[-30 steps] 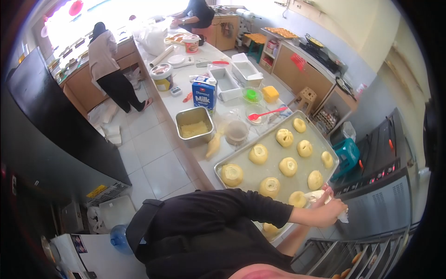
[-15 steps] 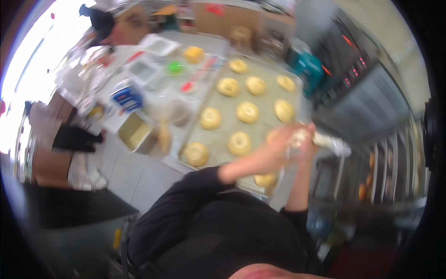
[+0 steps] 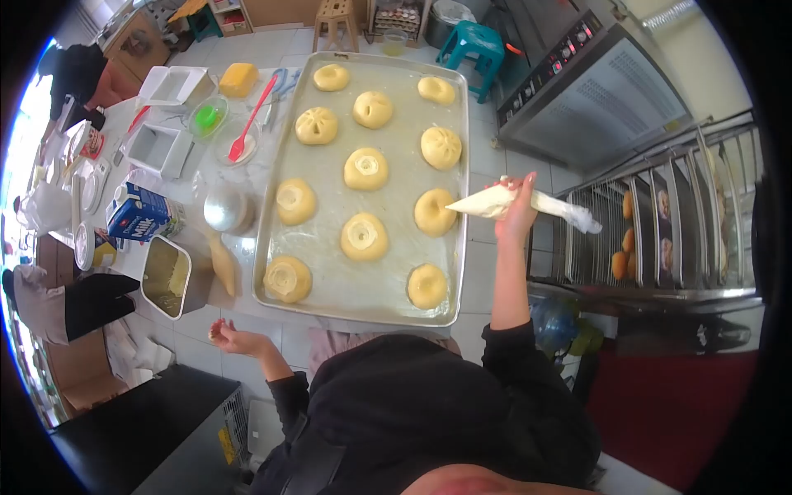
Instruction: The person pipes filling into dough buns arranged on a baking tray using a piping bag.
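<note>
My right hand (image 3: 517,210) is wrapped around a piping bag (image 3: 483,203) full of pale cream, its twisted plastic end sticking out to the right. The bag's tip points left, at the hollow of a round dough bun (image 3: 431,216) on the right side of a large metal baking tray (image 3: 326,186). Several other buns lie on the tray. Pale filling or a round impression shows in the hollows of some, such as the middle bun (image 3: 364,237). Off the tray's near left corner, my left hand (image 3: 233,337) hangs empty, its fingers loosely curled and apart.
Left of the tray are a metal loaf tin (image 3: 175,279), a milk carton (image 3: 144,216), a red spatula (image 3: 239,147), a block of yellow butter (image 3: 238,80) and white containers. An oven (image 3: 594,103) and a rack (image 3: 660,231) stand at right. Another person (image 3: 78,78) is at far left.
Both hands were together at the piping bag over the tray's right edge. My left hand has come away to the lower left; the bag now points left at a bun. The view has shifted.
</note>
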Tool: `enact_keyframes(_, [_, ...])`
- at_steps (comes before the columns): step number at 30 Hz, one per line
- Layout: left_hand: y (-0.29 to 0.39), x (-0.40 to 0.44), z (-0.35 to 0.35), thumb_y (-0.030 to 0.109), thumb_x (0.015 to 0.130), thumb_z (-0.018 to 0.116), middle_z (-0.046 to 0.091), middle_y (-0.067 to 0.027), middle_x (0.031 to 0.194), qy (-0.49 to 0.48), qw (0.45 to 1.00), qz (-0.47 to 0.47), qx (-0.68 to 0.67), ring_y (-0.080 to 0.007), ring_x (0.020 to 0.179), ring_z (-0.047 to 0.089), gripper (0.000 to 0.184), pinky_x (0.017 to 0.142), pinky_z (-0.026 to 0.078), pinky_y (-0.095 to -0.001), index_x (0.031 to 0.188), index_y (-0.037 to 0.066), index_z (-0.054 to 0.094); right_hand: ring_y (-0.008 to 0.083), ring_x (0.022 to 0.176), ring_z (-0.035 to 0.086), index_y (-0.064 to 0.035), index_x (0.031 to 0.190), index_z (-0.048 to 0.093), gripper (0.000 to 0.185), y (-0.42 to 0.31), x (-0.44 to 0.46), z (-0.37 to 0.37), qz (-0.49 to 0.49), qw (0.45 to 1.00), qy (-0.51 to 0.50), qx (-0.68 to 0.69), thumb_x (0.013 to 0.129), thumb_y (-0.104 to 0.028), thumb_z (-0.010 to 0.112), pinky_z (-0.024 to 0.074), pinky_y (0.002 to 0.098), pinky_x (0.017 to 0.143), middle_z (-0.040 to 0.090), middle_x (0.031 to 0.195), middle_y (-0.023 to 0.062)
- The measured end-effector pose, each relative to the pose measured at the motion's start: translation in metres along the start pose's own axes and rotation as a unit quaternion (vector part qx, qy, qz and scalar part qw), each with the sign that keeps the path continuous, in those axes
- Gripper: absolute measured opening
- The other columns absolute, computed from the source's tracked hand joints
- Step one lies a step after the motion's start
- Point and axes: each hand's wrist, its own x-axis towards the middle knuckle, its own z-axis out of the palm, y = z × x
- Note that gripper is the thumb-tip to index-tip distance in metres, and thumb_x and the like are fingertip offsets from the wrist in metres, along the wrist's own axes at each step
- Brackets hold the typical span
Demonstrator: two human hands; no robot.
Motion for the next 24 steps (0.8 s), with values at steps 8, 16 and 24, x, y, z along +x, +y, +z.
enact_keyframes(8, [-0.094, 0.008, 0.007, 0.023, 0.083, 0.028, 0.044, -0.0151, 0.105, 0.009, 0.986, -0.167, -0.008, -0.0255, 0.092, 0.048, 0.036, 0.080, 0.040, -0.0351, 0.104, -0.004, 0.039, 0.0134, 0.053, 0.042, -0.0061, 0.059, 0.039, 0.038, 0.031, 0.000, 0.016, -0.090, 0.983, -0.127, -0.102, 0.085, -0.033, 0.042, 0.0425, 0.0301, 0.056, 0.039, 0.056, 0.0034])
enact_keyframes(16, [-0.081, 0.004, 0.018, 0.028, 0.085, 0.025, 0.036, -0.0189, 0.113, 0.012, 0.984, -0.157, 0.080, -0.0268, 0.100, 0.044, 0.044, 0.085, 0.037, -0.0373, 0.109, -0.007, 0.035, 0.0114, 0.048, 0.042, -0.0030, 0.057, 0.044, 0.034, 0.042, 0.001, 0.023, -0.124, 0.969, -0.179, -0.118, 0.085, -0.023, 0.045, 0.0391, 0.0254, 0.049, 0.042, 0.052, 0.0030])
enact_keyframes(24, [-0.081, 0.004, 0.016, 0.030, 0.087, 0.025, 0.033, -0.0176, 0.113, 0.007, 0.982, -0.129, 0.140, -0.0263, 0.104, 0.037, 0.044, 0.090, 0.030, -0.0353, 0.112, -0.006, 0.032, 0.0111, 0.045, 0.042, -0.0023, 0.054, 0.045, 0.034, 0.043, -0.003, 0.027, -0.123, 0.960, -0.167, -0.189, 0.084, -0.019, 0.046, 0.0391, 0.0249, 0.046, 0.044, 0.050, 0.0027])
